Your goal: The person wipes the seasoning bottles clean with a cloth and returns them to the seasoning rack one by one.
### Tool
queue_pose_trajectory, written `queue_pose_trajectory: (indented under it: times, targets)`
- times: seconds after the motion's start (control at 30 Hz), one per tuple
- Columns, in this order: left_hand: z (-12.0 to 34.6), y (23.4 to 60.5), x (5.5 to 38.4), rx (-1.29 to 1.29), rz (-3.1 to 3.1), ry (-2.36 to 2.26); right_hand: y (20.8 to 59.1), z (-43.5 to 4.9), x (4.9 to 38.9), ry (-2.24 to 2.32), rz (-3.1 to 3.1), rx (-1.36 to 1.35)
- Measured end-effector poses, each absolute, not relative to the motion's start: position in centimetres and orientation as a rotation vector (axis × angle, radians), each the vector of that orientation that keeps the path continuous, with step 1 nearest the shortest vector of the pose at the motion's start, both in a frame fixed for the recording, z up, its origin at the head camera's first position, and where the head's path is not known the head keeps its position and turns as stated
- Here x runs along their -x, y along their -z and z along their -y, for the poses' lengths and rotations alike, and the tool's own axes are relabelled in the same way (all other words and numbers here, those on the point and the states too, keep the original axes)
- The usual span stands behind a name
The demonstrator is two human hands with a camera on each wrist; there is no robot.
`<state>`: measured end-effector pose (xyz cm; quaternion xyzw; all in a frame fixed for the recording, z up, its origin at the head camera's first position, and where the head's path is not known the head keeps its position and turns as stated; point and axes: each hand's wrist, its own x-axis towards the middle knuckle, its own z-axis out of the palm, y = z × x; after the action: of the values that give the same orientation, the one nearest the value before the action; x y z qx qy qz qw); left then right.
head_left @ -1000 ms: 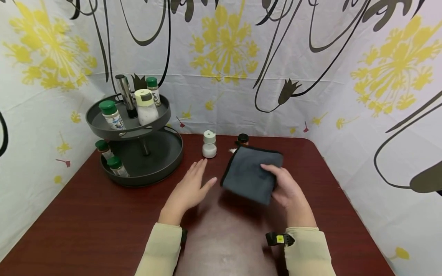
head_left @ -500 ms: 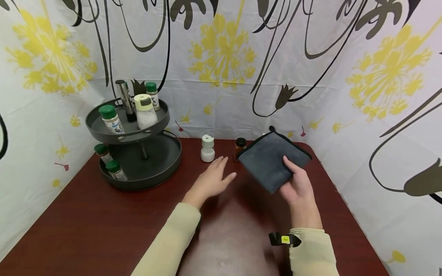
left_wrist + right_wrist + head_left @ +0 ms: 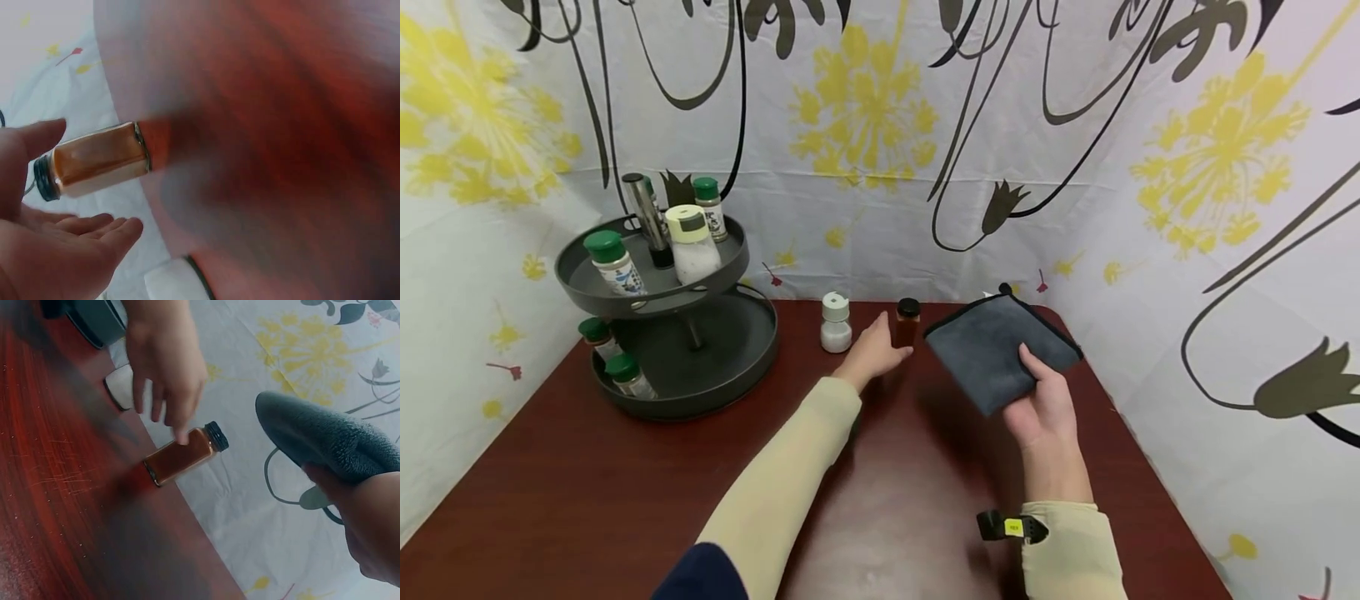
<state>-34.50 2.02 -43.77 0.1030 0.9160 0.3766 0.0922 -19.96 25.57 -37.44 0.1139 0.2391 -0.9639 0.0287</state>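
No words, brand or number can be read for certain. On the upper tier point(image 3: 670, 302) of the rack at the left, the near green-capped jar point(image 3: 617, 271) wears a white label with blue marks, and the far green-capped jar point(image 3: 711, 212) a white one with dark characters, all too small to make out; the yellow tag point(image 3: 1013, 527) on the black strap point(image 3: 992, 526) by the near right cuff point(image 3: 1067, 533) bears tiny, illegible dark marks.

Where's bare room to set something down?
Free: the table left of the left sleeve, in front of the rack; between that sleeve and the right sleeve; the lower tray, right of its post.
Crowded: the upper tray; the table's back, where the left hand is between white-lidded shaker and amber jar.
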Motion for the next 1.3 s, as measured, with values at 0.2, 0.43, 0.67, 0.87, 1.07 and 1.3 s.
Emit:
queue_pose_trajectory:
  times: [0.2,0.43,0.67,0.87,1.07,1.3]
  targets:
    - [-3.8,42.9,35.8,-0.174,-2.764,-1.163,37.8,-25.2,19.9,2.923,-0.843,-0.346]
    - [-4.9,42.4,35.9,-0.102,-2.823,-1.185,38.0,-24.6,19.8,2.884,-0.903,-0.355]
    - [-4.9,42.5,36.0,-0.057,-2.906,-1.223,38.1,-24.5,19.8,2.898,-0.912,-0.359]
    - [-4.9,42.4,35.6,-0.091,-2.936,-1.213,38.1,-24.4,20.0,2.884,-0.921,-0.346]
    - [-5.0,41.6,34.4,-0.181,-2.955,-1.232,38.1,-24.2,20.1,2.899,-0.885,-0.343]
    - [-4.4,38.9,31.7,-0.303,-2.911,-1.288,37.8,-24.1,19.6,2.945,-0.884,-0.348]
